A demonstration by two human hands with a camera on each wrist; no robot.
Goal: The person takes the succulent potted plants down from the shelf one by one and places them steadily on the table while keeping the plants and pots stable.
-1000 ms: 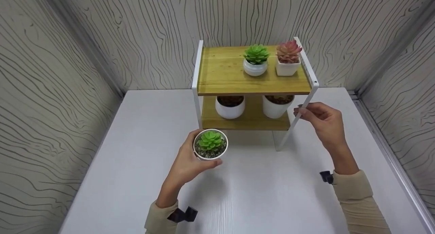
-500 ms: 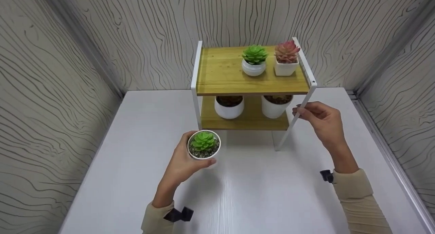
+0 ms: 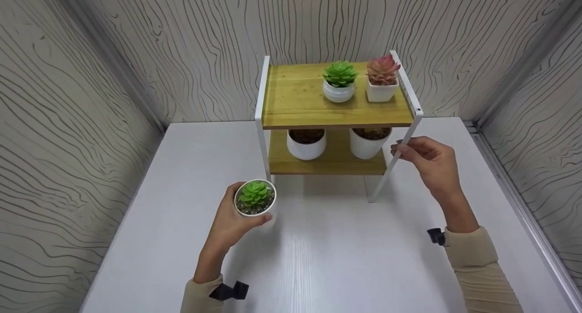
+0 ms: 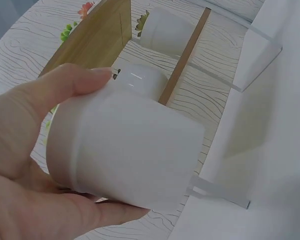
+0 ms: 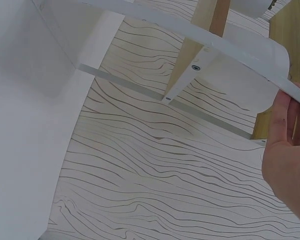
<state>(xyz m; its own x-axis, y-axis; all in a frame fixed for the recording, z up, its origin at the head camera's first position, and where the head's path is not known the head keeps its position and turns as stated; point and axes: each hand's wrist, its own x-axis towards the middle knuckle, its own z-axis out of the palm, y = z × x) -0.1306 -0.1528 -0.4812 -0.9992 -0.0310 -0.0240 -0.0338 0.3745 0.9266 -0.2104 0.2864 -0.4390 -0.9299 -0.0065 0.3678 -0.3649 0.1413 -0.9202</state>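
My left hand (image 3: 228, 224) grips a white round pot (image 4: 135, 145) from its left side, fingers behind and thumb in front. A green succulent (image 3: 254, 194) grows in it from gravel. The pot hangs over the white table, in front of the shelf's left end. With thumb and fingers my right hand (image 3: 432, 165) pinches the white front leg (image 3: 388, 174) at the right side of the two-tier shelf (image 3: 293, 97). On the upper board stand a green succulent (image 3: 339, 83) in a round white pot and a pink succulent (image 3: 382, 78) in a square one.
Two larger white pots, a left one (image 3: 307, 148) and a right one (image 3: 367, 147), stand on the lower board (image 3: 338, 165); the upper board hides their plants in the head view. Wood-patterned panels (image 3: 209, 53) enclose the white table (image 3: 318, 258) at back and sides.
My left hand has carried the potted succulent left and toward me, away from the shelf. The right hand keeps its hold on the leg. The shelf shifts only slightly in view.
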